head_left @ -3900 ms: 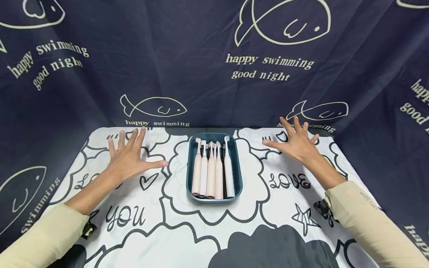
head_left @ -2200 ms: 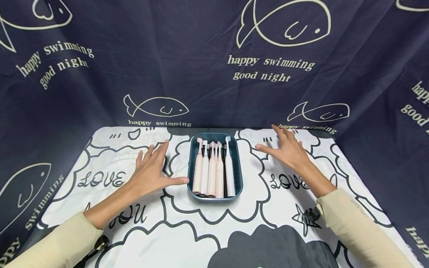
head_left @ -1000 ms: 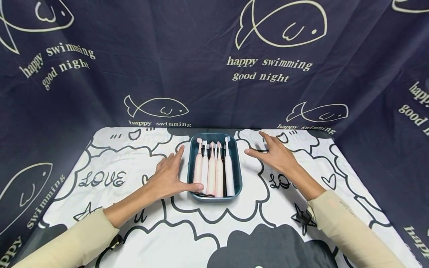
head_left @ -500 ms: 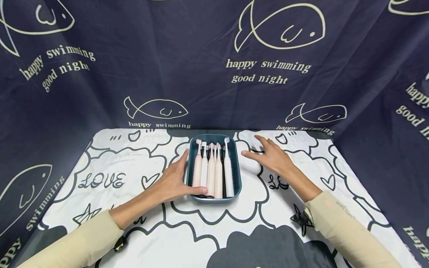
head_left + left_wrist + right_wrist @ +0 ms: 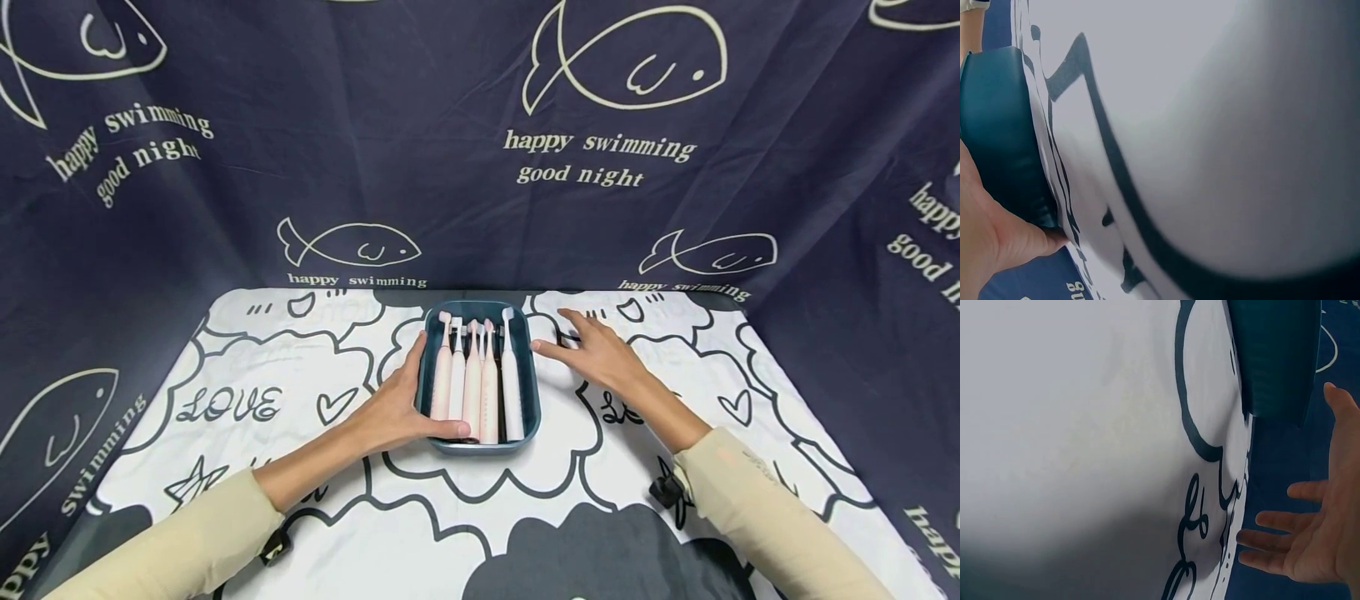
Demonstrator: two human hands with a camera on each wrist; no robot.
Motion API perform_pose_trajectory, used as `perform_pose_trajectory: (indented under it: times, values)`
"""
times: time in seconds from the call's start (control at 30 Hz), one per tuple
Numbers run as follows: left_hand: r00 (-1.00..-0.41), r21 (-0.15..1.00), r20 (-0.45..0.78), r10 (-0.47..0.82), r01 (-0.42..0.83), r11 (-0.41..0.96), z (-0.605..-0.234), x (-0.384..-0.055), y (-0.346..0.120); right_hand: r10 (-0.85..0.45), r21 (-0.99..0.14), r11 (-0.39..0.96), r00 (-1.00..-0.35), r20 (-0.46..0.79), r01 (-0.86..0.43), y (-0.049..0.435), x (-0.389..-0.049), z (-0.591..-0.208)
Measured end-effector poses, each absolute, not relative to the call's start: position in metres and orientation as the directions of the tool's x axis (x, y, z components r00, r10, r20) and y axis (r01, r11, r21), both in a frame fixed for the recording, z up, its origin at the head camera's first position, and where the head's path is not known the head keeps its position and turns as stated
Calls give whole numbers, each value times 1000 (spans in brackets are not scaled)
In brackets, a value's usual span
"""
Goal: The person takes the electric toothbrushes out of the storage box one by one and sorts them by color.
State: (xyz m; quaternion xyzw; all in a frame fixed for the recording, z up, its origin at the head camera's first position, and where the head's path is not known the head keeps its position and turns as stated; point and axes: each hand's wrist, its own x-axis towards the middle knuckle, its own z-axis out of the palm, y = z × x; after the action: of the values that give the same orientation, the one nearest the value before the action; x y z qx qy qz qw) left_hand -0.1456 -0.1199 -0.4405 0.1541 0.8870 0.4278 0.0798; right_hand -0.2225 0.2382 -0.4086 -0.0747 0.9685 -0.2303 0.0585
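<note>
A teal tray (image 5: 533,404) sits at the middle of the table and holds several electric toothbrushes (image 5: 472,387), most pink and one white (image 5: 512,392), lying side by side with heads away from me. My left hand (image 5: 397,404) lies against the tray's left wall, fingers straight along it, thumb stretched over the near rim by the brush bases. In the left wrist view the palm (image 5: 985,247) presses the tray's wall (image 5: 997,137). My right hand (image 5: 600,360) is flat and spread on the cloth, its thumb tip just short of the tray's right rim (image 5: 1275,356).
A white tablecloth (image 5: 480,508) with black cartoon clouds and lettering covers the table. Dark blue fabric printed with fish (image 5: 480,125) hangs close behind and on both sides. Both forearms wear beige sleeves (image 5: 757,508).
Both hands slid inward from the table's far corners to the tray. The left one has reached its left wall, with the thumb now over the near rim. The right one stopped beside the right rim.
</note>
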Motion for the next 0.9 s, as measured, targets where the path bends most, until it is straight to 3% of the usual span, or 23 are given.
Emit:
perform_pose_trajectory:
  times: [0.4,0.9]
  values:
    - [-925,827,20,380,229,514,-441,-144,-113,-216,-483,858,-976,-32,-174,234,-219,-410]
    - [-935,786,-13,355,210,581,-439,-140,-111,-270,-612,752,-961,55,-246,217,-208,-415]
